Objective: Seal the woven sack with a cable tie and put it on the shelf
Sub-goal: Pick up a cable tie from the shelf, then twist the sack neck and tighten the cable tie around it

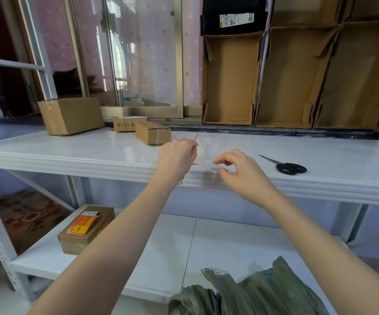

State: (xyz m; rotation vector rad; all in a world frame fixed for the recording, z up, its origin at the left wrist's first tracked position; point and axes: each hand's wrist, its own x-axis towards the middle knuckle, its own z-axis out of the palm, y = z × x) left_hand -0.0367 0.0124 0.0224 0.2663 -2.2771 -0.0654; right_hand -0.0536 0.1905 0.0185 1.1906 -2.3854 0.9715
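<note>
White shelf point(93, 153): tie bundle point(203, 153) pinched by left hand point(177, 156); right hand point(240, 171) open beside. Sack point(252, 294) unsealed below; tie extraction judged next.

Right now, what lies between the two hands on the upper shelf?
In the head view, a whitish bundle in clear wrap lies between the left hand and right hand, on the upper shelf.
</note>
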